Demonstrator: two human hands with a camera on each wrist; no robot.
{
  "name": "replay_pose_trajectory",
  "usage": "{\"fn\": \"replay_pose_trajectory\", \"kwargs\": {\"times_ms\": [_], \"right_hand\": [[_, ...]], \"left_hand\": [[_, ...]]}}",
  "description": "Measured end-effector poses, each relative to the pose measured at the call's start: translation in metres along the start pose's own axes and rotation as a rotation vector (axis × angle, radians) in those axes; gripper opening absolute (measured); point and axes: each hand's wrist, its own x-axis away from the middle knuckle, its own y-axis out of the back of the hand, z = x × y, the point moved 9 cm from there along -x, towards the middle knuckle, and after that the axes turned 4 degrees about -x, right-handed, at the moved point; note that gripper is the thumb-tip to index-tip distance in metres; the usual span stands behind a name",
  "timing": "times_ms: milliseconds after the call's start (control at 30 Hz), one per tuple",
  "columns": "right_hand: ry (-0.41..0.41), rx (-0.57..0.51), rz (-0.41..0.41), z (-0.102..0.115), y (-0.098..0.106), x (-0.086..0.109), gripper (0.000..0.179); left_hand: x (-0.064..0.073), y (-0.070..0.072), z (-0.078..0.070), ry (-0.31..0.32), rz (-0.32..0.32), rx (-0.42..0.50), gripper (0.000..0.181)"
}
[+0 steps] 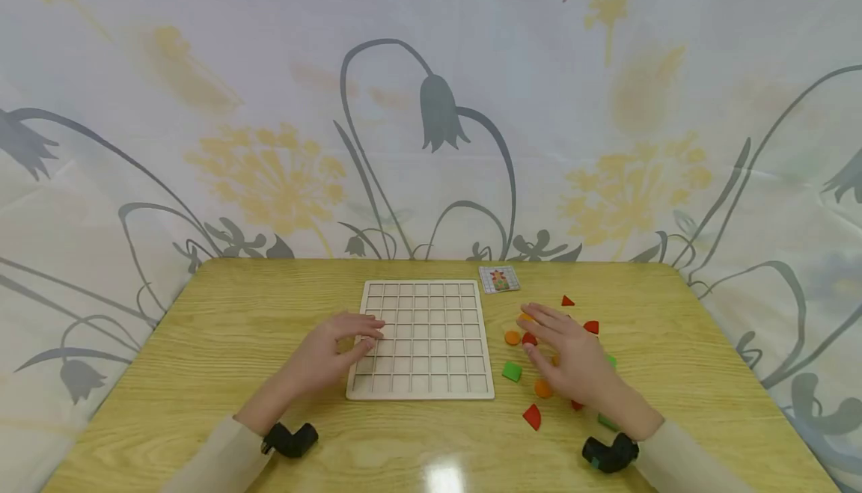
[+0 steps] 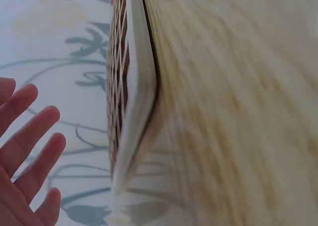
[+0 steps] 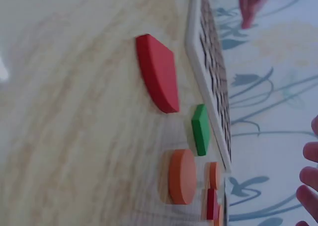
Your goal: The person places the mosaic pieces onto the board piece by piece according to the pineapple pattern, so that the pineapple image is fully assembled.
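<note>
A white square grid board (image 1: 420, 396) lies on the wooden table. Over its left edge hovers my left hand (image 1: 334, 351), fingers loosely extended and holding nothing; the left wrist view shows those fingers (image 2: 37, 149) spread apart beside the board. My right hand (image 1: 572, 354) is above scattered flat pieces to the right of the board, also with nothing in its grasp. Around it lie a green square (image 1: 512, 371), an orange disc (image 1: 543, 388), a red quarter-circle (image 1: 532, 417) and a red triangle (image 1: 568, 301). Some pieces are partly hidden beneath the right hand.
A small picture card (image 1: 499, 279) with a gridded figure lies behind the board's right corner. The wooden table (image 1: 269, 283) ends at a floral cloth backdrop (image 1: 431, 179). Black wrist cameras sit on both wrists.
</note>
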Motion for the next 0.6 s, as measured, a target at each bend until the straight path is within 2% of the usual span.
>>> {"fn": "replay_pose_trajectory", "kwargs": {"times_ms": [167, 233, 333, 467, 600], "right_hand": [[-0.074, -0.138, -0.082, -0.022, 0.007, 0.001, 0.037], [-0.118, -0.186, -0.108, -0.034, 0.009, 0.002, 0.035], [-0.225, -0.261, -0.133, -0.055, 0.012, 0.005, 0.034], [-0.389, -0.328, -0.149, -0.081, 0.017, 0.012, 0.034], [-0.507, -0.39, -0.146, -0.103, 0.02, 0.021, 0.032]], "left_hand": [[0.003, -0.002, 0.036, 0.194, -0.014, 0.212, 0.02], [0.004, -0.001, 0.049, 0.243, -0.026, 0.254, 0.022], [0.004, -0.001, 0.065, 0.3, -0.031, 0.295, 0.025], [0.002, 0.0, 0.077, 0.303, -0.042, 0.313, 0.026], [-0.001, 0.001, 0.082, 0.23, -0.034, 0.221, 0.028]]}}
